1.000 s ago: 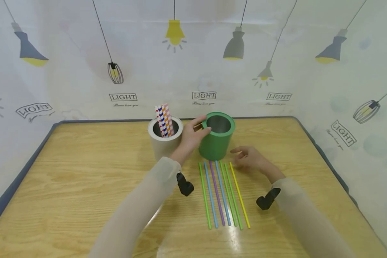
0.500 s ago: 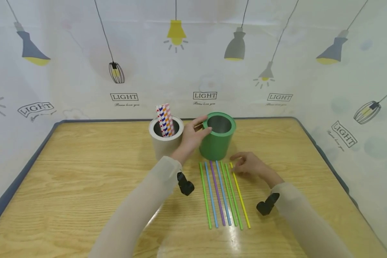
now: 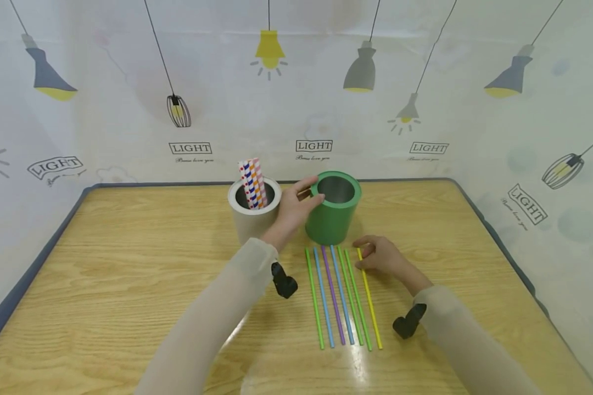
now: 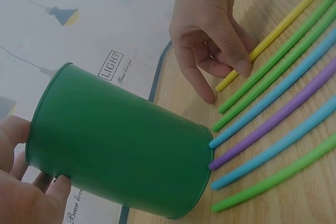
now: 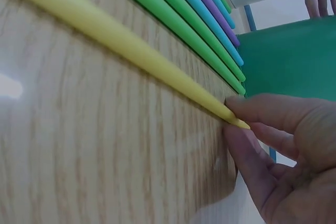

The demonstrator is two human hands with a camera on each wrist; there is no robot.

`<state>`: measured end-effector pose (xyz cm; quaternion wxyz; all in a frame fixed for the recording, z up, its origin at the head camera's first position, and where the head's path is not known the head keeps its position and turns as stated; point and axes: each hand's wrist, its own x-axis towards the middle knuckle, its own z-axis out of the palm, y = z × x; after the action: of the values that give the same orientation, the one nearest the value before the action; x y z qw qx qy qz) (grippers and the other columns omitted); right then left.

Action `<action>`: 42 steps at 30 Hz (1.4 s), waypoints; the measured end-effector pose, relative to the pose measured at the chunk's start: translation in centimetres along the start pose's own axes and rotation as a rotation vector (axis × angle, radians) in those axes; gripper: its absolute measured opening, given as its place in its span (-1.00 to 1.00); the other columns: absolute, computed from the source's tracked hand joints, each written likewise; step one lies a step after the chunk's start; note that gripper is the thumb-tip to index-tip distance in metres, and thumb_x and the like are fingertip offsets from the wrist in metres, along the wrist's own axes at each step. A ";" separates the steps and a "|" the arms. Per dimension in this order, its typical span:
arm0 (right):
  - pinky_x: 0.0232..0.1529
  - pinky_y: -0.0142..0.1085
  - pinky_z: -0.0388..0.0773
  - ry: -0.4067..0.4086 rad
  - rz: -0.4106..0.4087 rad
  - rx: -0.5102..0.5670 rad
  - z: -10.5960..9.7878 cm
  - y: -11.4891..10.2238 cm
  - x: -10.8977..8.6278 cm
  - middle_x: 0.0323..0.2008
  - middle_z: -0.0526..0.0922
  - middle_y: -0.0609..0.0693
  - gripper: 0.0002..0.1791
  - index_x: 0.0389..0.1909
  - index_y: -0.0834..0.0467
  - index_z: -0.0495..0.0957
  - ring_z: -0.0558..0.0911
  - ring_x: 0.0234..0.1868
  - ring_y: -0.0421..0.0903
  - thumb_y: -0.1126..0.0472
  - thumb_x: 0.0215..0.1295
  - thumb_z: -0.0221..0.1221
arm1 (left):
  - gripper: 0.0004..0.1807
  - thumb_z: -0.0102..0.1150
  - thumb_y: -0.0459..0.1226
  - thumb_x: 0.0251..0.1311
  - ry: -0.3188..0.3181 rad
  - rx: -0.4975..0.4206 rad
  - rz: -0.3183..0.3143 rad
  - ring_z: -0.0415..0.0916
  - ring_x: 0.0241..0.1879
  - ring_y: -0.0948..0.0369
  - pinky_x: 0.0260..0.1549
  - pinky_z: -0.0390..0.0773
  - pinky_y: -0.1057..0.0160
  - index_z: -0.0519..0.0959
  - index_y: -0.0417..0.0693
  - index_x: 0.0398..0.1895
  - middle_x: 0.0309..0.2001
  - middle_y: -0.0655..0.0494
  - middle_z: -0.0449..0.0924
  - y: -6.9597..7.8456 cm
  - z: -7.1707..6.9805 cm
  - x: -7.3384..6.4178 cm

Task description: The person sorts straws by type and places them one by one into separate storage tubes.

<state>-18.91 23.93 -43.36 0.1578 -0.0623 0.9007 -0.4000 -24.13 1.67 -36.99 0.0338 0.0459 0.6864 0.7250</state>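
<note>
The green cup (image 3: 330,226) stands upright at the back of the table, and my left hand (image 3: 291,211) holds its rim from the left side. Just in front of the cup, my right hand (image 3: 382,258) pinches the far end of a yellow straw (image 3: 370,302) between thumb and fingers. In the right wrist view that straw (image 5: 142,56) still lies low along the wood, its tip between my fingertips (image 5: 241,140). To its left lie several more straws: a purple straw (image 3: 333,296), blue ones and green ones, roughly side by side.
A white cup (image 3: 252,224) with several patterned paper straws (image 3: 253,184) stands left of my left hand. The wooden table (image 3: 128,285) ends at a lamp-printed backdrop (image 3: 217,82) behind and on both sides. Each wrist carries a small black camera.
My right hand has come down and slightly towards me onto the yellow straw's far end, which has shifted a little to the right. My left hand stays on the green cup.
</note>
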 end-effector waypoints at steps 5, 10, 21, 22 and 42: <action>-0.48 -0.35 0.49 0.010 0.008 0.031 0.1 0.1 -0.1 -0.41 0.50 0.12 -0.52 0.02 0.38 0.46 0.46 -0.43 -0.10 0.41 0.01 0.28 | -0.50 0.20 -0.45 0.08 0.004 0.002 -0.007 0.31 0.17 0.08 0.00 0.47 0.34 0.45 -0.10 0.15 0.20 0.08 0.36 0.1 0.0 0.0; -0.50 -0.34 0.55 0.012 0.007 0.075 0.1 0.3 0.0 -0.41 0.51 0.12 -0.54 0.00 0.41 0.46 0.48 -0.45 -0.12 0.45 -0.01 0.26 | -0.50 0.20 -0.44 0.09 0.007 0.001 -0.017 0.31 0.18 0.08 0.01 0.46 0.33 0.44 -0.09 0.16 0.21 0.09 0.36 0.1 0.0 -0.1; -0.44 -0.33 0.53 -0.009 -0.003 0.183 -0.8 0.6 -0.3 -0.28 0.52 0.21 -0.52 0.07 0.40 0.43 0.49 -0.40 -0.10 0.44 0.06 0.17 | -0.49 0.19 -0.45 0.09 0.000 -0.017 -0.003 0.30 0.18 0.07 0.01 0.46 0.33 0.43 -0.11 0.17 0.23 0.07 0.33 -0.2 0.0 0.0; -0.43 -0.32 0.55 -0.003 -0.004 0.184 -1.0 0.5 -0.3 -0.28 0.52 0.20 -0.52 0.08 0.40 0.43 0.49 -0.39 -0.10 0.43 0.07 0.17 | -0.49 0.19 -0.45 0.09 0.000 -0.015 -0.004 0.30 0.18 0.07 0.02 0.46 0.33 0.43 -0.11 0.17 0.23 0.07 0.33 -0.2 0.0 0.0; -0.25 -0.13 0.63 0.230 -0.146 0.358 -7.1 -5.1 1.3 -0.23 0.42 0.16 -0.48 0.17 0.34 0.35 0.54 -0.34 -0.24 0.48 0.13 0.12 | -0.48 0.20 -0.45 0.08 0.011 -0.006 0.022 0.31 0.18 0.07 0.03 0.45 0.31 0.42 -0.12 0.17 0.23 0.07 0.33 -0.1 0.1 -0.3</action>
<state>-22.55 25.13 -35.41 0.0331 -0.0523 0.8205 -0.5683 -23.87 1.71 -37.08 0.0223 0.0495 0.6839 0.7276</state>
